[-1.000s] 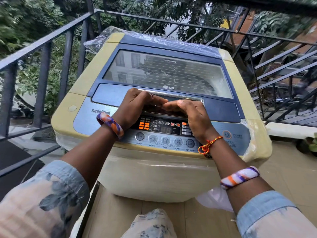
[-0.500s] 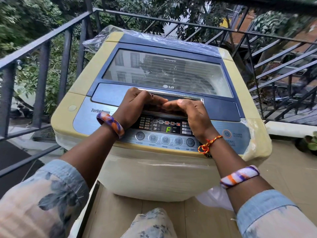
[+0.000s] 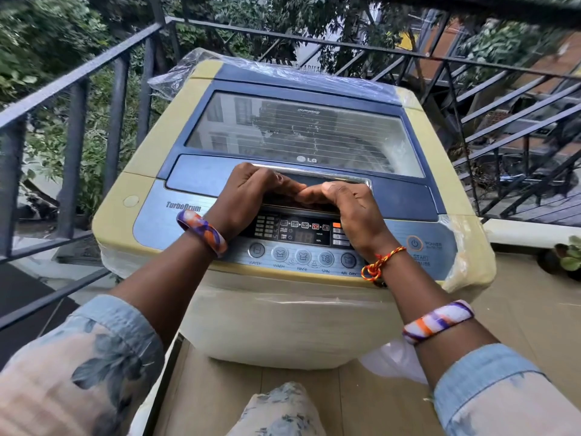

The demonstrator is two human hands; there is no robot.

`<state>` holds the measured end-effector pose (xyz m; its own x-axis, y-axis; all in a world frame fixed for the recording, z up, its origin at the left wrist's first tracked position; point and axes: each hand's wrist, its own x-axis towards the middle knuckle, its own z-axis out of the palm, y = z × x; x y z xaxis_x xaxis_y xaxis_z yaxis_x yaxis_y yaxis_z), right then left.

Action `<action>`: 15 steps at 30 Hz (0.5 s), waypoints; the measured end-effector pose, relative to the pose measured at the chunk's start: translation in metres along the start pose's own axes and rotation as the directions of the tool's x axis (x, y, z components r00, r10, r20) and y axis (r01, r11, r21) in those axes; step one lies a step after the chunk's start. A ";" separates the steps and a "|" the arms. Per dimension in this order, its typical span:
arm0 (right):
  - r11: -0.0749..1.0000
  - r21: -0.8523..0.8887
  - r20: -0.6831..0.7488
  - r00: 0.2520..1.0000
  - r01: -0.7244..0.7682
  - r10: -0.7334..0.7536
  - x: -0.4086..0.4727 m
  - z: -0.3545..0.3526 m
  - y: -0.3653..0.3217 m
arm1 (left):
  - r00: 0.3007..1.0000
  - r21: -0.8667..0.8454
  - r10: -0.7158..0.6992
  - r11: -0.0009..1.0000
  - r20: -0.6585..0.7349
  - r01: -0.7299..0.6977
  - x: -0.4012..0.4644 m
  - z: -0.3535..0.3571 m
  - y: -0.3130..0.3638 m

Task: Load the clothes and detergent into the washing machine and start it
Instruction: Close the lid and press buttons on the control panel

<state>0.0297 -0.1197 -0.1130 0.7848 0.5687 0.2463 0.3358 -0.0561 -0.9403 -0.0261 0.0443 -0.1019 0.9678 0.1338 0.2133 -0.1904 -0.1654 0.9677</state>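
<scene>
- Standing on a railed balcony, a top-loading washing machine [image 3: 283, 316] with a cream body and a blue top fills the middle of the head view; clear plastic wrap [image 3: 465, 250] clings to its sides and back edge.
- Its glass lid [image 3: 301, 133] lies flat and closed, mirroring nearby buildings; whatever is in the drum cannot be made out through the glare.
- The left hand [image 3: 243, 196] rests at the lid's front edge with fingers curled down onto the chrome lid handle [image 3: 339, 177].
- The right hand [image 3: 352, 209] sits just beside it, fingers bent the same way over the handle recess, thumbs of both hands nearly meeting.
- Whether either hand truly grips the handle or merely presses on it cannot be told.
- Just below the hands, the control panel [image 3: 301, 234] glows with small icons, one of them red; a row of round buttons runs beneath it.
- The power button [image 3: 414, 243] sits at the panel's right, apart from both hands.
- Striped bangles circle both forearms, and a knotted red-and-yellow thread [image 3: 377, 265] wraps the right wrist.
- A dark metal railing [image 3: 78, 80] surrounds the machine, with foliage beyond.
</scene>
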 end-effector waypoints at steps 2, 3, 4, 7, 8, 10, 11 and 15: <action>1.000 -0.017 -0.009 1.000 0.002 -0.002 0.000 0.001 -0.001 | 1.000 0.000 0.001 1.000 0.005 -0.001 0.000 0.001 0.001; 1.000 -0.025 -0.011 1.000 0.004 -0.005 0.001 0.001 -0.002 | 1.000 -0.003 -0.001 1.000 0.009 0.001 0.000 0.001 0.001; 1.000 -0.029 -0.012 1.000 0.003 -0.004 0.001 0.001 -0.003 | 1.000 -0.006 -0.005 1.000 0.011 0.005 0.001 0.000 0.002; 1.000 -0.006 -0.019 1.000 -0.016 0.016 0.003 0.003 -0.006 | 1.000 -0.010 -0.015 1.000 0.002 0.015 0.002 -0.002 0.000; 1.000 0.004 -0.021 0.999 -0.024 0.024 0.003 0.004 -0.007 | 1.000 -0.013 -0.017 1.000 -0.005 0.017 0.001 -0.002 -0.001; 0.999 0.014 -0.026 0.999 -0.032 0.033 0.003 0.007 -0.007 | 1.000 -0.017 -0.018 1.000 -0.009 0.018 0.000 -0.002 -0.003; 0.999 0.017 -0.031 0.999 -0.034 0.035 0.002 0.007 -0.007 | 1.000 -0.014 -0.014 1.000 -0.004 0.014 0.000 -0.002 -0.003; 1.000 0.002 -0.031 0.999 -0.024 0.024 -0.001 0.003 -0.007 | 1.000 -0.006 0.010 1.000 0.007 -0.010 0.000 0.001 -0.001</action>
<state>0.0251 -0.1171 -0.1075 0.8085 0.5414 0.2308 0.3156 -0.0678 -0.9465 -0.0260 0.0435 -0.1035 0.9668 0.1256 0.2223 -0.2013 -0.1606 0.9663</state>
